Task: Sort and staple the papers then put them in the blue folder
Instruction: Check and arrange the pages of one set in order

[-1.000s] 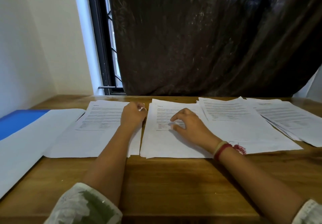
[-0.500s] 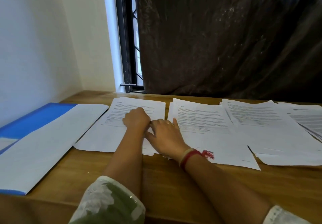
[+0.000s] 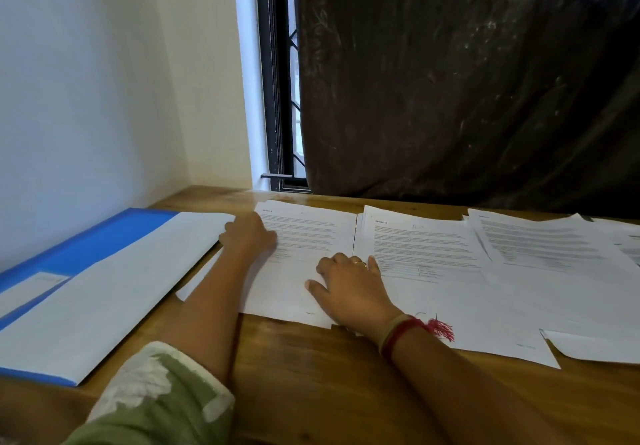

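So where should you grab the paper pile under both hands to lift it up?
Probably its near edge, coming from the person's side. The pile lies flat, that edge faces bare wooden table, and its right side sits close beside the next pile. Slip under the edge and pinch, thumb on top.

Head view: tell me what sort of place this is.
Likely a study or home-office corner: a wooden desk spread with printed papers, a blue folder lying on it at the left, and a dark curtain drawn across most of a barred window.
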### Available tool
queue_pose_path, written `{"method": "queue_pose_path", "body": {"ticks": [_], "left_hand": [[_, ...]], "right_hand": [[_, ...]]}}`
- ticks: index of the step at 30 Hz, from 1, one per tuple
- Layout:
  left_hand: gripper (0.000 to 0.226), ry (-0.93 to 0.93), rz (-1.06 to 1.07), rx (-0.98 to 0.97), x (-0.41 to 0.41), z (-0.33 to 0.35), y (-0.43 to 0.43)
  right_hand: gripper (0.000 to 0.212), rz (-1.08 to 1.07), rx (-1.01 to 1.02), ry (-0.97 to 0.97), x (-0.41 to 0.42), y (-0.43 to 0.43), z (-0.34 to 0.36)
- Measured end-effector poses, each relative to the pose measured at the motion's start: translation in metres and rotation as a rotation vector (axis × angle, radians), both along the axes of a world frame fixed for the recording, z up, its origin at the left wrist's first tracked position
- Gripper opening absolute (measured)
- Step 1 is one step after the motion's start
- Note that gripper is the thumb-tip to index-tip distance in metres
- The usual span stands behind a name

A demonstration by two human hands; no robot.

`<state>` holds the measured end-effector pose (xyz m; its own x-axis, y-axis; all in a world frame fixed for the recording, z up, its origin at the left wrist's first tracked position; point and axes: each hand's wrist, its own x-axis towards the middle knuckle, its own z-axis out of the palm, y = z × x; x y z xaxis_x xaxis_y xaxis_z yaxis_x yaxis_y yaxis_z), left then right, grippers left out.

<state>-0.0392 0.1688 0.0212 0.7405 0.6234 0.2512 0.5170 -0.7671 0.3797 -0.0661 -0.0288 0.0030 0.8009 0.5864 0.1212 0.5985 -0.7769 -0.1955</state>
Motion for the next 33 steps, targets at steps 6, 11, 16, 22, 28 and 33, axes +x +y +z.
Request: {"method": "queue_pose_path", "body": {"ticks": [6, 11, 16, 22, 28, 33], "left_hand": [[0.041, 0.002, -0.021, -0.08, 0.005, -0.005, 0.013], [0.056, -0.078, -0.05, -0.194, 0.005, -0.005, 0.024], [0.071, -0.244, -0.052, -0.424, 0.005, -0.004, 0.036], [0.05, -0.38, -0.132, -0.68, -0.003, 0.002, 0.039], [0.034, -0.309, -0.279, -0.734, -0.007, 0.006, 0.045], [0.028, -0.292, -0.304, -0.761, -0.009, 0.007, 0.053]], "right_hand": [[0.046, -0.007, 0.033, -0.02, 0.003, 0.002, -0.003], [0.046, 0.009, 0.059, -0.008, 0.005, -0.001, -0.004], [0.046, 0.011, 0.079, -0.002, 0.005, -0.004, -0.005], [0.045, 0.012, 0.102, 0.002, 0.006, -0.004, -0.005], [0.045, 0.006, 0.114, 0.004, 0.006, -0.004, -0.005], [0.045, 0.019, 0.126, -0.001, 0.007, -0.005, -0.006]]}}
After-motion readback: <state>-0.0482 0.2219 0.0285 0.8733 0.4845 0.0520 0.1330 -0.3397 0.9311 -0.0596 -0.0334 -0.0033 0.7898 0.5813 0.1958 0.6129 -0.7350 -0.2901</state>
